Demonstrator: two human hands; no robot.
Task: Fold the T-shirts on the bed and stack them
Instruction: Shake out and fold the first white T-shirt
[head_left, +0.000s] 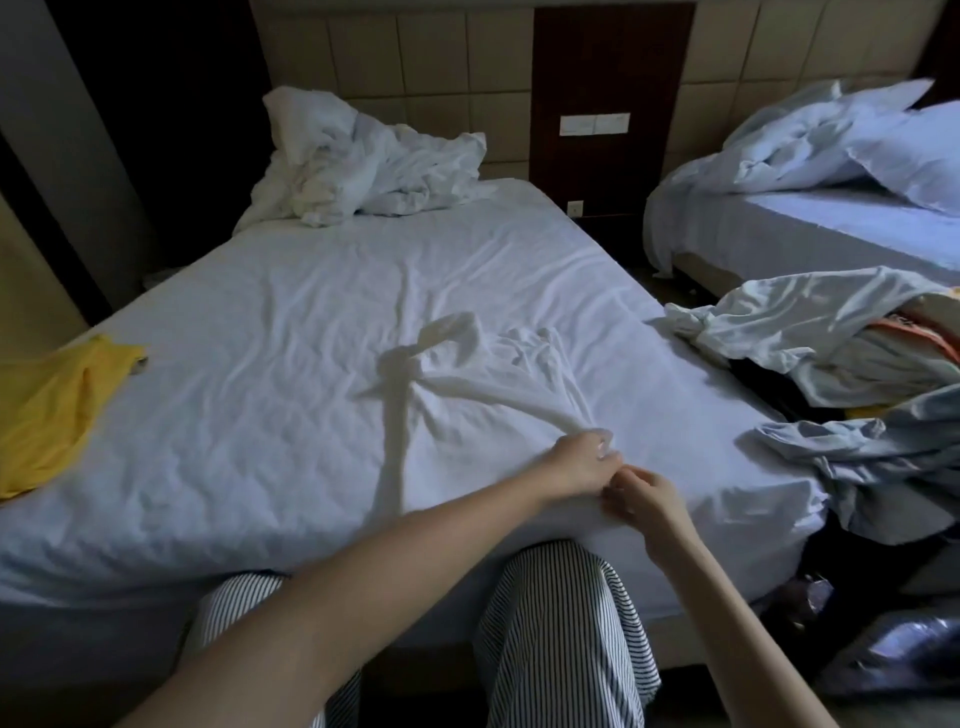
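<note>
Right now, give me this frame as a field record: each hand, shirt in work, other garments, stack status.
left hand: pinches the near edge of the white T-shirt
right hand: fingers curled on the same edge, against the left hand
white T-shirt: crumpled, unfolded, near right part of the bed
yellow garment: spread at the bed's left edge, untouched
bedding heap: crumpled at the bed's head
clothes pile: beside the bed's right side
stack: no folded stack visible
</note>
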